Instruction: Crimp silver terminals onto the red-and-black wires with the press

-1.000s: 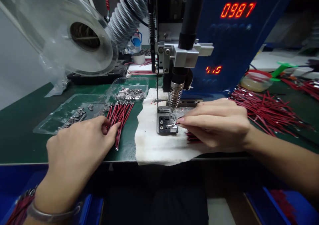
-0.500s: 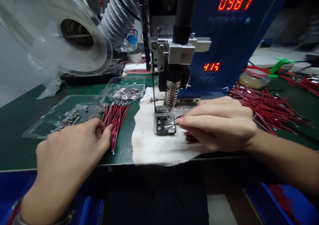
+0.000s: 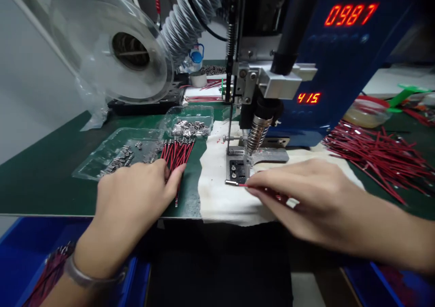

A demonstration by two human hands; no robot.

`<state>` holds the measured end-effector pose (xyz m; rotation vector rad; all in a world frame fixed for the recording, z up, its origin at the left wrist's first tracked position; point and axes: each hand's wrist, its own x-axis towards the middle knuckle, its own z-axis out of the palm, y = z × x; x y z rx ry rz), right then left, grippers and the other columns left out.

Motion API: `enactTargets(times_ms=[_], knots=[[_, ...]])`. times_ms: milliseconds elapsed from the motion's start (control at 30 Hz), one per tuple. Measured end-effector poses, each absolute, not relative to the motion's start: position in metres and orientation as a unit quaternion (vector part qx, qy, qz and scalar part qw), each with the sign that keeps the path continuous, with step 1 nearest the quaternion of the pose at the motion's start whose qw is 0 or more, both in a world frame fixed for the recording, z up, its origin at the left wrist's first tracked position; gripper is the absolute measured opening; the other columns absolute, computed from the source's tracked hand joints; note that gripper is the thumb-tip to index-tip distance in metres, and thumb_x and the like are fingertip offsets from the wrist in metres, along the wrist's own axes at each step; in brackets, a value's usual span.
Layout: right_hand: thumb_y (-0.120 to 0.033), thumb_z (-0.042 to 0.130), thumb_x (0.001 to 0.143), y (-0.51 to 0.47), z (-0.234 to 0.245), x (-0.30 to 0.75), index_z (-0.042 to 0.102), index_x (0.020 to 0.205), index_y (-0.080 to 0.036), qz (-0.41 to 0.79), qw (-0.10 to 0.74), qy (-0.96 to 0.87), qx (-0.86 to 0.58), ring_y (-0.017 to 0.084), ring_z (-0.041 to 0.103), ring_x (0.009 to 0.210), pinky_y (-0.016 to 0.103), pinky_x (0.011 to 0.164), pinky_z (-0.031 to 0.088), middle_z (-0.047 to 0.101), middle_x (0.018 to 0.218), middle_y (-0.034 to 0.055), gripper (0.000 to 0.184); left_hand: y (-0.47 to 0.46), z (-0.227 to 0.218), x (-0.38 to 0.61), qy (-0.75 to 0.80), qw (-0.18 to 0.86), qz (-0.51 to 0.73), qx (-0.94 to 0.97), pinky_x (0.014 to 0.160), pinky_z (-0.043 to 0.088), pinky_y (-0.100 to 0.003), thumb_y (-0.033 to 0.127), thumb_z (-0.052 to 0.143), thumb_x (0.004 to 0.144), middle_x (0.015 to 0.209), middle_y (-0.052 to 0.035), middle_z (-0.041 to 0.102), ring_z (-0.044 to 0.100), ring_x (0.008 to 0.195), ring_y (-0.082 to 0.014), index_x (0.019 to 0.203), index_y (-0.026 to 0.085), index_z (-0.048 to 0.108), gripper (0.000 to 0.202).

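My right hand (image 3: 306,202) pinches a thin red wire (image 3: 242,185) with a small silver cylinder (image 3: 231,182) at its end. That cylinder is just in front of the black metal fixture (image 3: 239,167), under the spring-wrapped soldering tip (image 3: 258,132). On the left, my left hand (image 3: 136,198) is curled at a bundle of red wires (image 3: 176,155) tipped with silver cylinders, its thumb across them. The fingertips of this hand are hidden. A white cloth (image 3: 217,198) lies beneath the fixture.
Clear plastic trays (image 3: 91,162) with small metal parts lie behind my left hand. A blue machine (image 3: 326,71) with red digits stands at the back. More red wires (image 3: 380,157) are heaped at the right. A clear fume hood (image 3: 91,48) hangs upper left.
My right hand has drawn the wire and its cylinder off the fixture towards the table's front edge. The view has shifted left. My left hand stays at the wire bundle.
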<state>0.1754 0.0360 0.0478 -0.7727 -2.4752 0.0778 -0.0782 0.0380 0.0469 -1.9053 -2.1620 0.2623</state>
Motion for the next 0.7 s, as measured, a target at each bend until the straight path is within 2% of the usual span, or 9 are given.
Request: enactTargets(times_ms=[67,167,267,367,567,700], knots=[[-0.019,0.053,0.089,0.022,0.048,0.161,0.063,0.088,-0.019,0.090,0.239,-0.902,-0.348,0.010,0.055,0.057,0.025,0.056,0.037,0.062,0.066,-0.0018,0.010,0.042,0.046,-0.078,-0.716,0.143,0.087,-0.678,0.052,0.042,-0.040,0.055,0.027,0.089,0.068,-0.0162,0.065,0.064,0.066,-0.0385,0.074,0.016,0.065,0.056],[-0.023,0.052,0.091,0.011,0.044,0.135,0.061,0.088,-0.021,0.155,0.320,-0.841,-0.407,0.008,0.053,0.057,0.023,0.057,0.035,0.060,0.067,-0.0043,0.010,0.049,0.045,-0.076,-0.685,0.151,0.085,-0.708,0.053,0.043,-0.040,0.046,0.033,0.088,0.069,-0.0182,0.066,0.065,0.067,-0.0384,0.070,0.013,0.065,0.049],[-0.020,0.050,0.093,0.012,0.037,0.108,0.057,0.087,-0.020,0.196,0.381,-0.789,-0.439,0.007,0.052,0.064,0.020,0.062,0.034,0.059,0.073,-0.0054,0.009,0.053,0.045,-0.074,-0.681,0.125,0.094,-0.715,0.056,0.044,-0.039,0.034,0.035,0.085,0.071,-0.0191,0.067,0.066,0.071,-0.0383,0.070,0.012,0.066,0.041],[-0.021,0.046,0.095,0.018,0.033,0.087,0.054,0.085,-0.021,0.235,0.393,-0.769,-0.445,0.007,0.049,0.066,0.021,0.064,0.033,0.059,0.077,-0.0053,0.013,0.053,0.044,-0.075,-0.687,0.115,0.079,-0.713,0.058,0.043,-0.038,0.028,0.032,0.086,0.076,-0.0191,0.068,0.066,0.075,-0.0380,0.078,0.012,0.066,0.038],[-0.023,0.040,0.096,0.030,0.029,0.068,0.052,0.079,-0.019,0.247,0.399,-0.769,-0.435,0.009,0.042,0.058,0.024,0.059,0.030,0.054,0.067,-0.0046,0.020,0.048,0.044,-0.085,-0.723,0.134,0.016,-0.677,0.054,0.036,-0.036,0.034,0.031,0.089,0.075,-0.0164,0.066,0.065,0.071,-0.0369,0.081,0.014,0.061,0.037],[-0.025,0.044,0.094,0.039,0.025,0.059,0.061,0.083,-0.018,0.243,0.422,-0.751,-0.445,0.011,0.049,0.064,0.025,0.062,0.033,0.061,0.071,-0.0011,0.021,0.042,0.045,-0.092,-0.728,0.141,-0.073,-0.667,0.052,0.029,-0.032,0.038,0.034,0.091,0.065,-0.0102,0.063,0.062,0.063,-0.0299,0.078,0.017,0.057,0.034]])
